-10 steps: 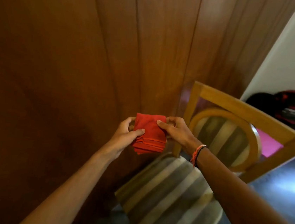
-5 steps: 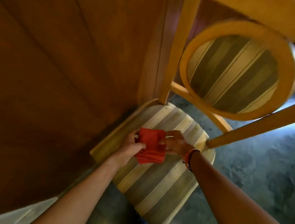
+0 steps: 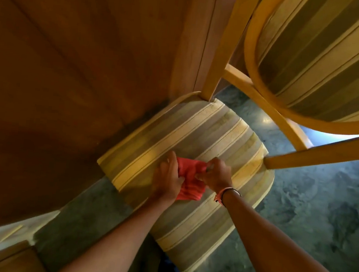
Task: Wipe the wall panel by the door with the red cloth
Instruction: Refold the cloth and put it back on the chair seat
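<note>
Red cloth (image 3: pixel 188 180): bunched between both hands, at the centre of the frame, just above the striped chair seat (image 3: pixel 196 137).
Left hand (image 3: pixel 167 179): clenched on the cloth's left side, thumb over the fabric.
Right hand (image 3: pixel 215 175): fingertips pinching the cloth's upper right edge; a band (image 3: pixel 223 193) sits at the wrist.
Step in hand: most likely folding or regathering the cloth into a pad; no wiping is under way, as the cloth is apart from the wood.
Wall panel (image 3: pixel 81 68): dark brown boards filling the left and upper left of the frame, touching the seat's left edge.
Next move: calls for settling the cloth in one hand, then lifting it left to press flat against the panel.
Chair back (image 3: pixel 316 62): upper right, near enough to crowd a wide stroke.
</note>
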Motion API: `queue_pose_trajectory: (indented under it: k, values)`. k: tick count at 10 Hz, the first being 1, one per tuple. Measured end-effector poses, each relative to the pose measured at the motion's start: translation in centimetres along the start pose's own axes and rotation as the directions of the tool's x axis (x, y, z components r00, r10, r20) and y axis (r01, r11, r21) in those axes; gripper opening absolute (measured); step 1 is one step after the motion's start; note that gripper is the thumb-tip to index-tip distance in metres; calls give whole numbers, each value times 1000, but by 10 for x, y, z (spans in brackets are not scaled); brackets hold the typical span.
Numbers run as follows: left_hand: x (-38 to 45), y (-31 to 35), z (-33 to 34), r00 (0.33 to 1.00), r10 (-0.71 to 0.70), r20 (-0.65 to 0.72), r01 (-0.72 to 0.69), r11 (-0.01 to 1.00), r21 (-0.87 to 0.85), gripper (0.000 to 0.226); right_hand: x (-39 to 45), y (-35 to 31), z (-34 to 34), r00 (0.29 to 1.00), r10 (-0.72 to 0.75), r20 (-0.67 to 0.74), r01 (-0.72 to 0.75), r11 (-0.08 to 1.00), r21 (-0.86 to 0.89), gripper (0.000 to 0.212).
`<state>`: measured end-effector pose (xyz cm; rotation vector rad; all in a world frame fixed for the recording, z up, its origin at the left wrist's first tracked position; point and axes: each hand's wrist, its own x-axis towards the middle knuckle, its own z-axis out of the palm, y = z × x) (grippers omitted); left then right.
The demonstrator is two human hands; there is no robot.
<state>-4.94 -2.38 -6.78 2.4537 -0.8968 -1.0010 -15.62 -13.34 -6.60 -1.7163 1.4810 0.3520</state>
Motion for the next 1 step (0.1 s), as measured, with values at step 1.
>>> queue_pose_trajectory:
  k: [1]
  values:
    - [-7,4,-21,996,88,-35,-77,966,249,81,-12,-10,-5,994,-88,-65,79,988,-135,51]
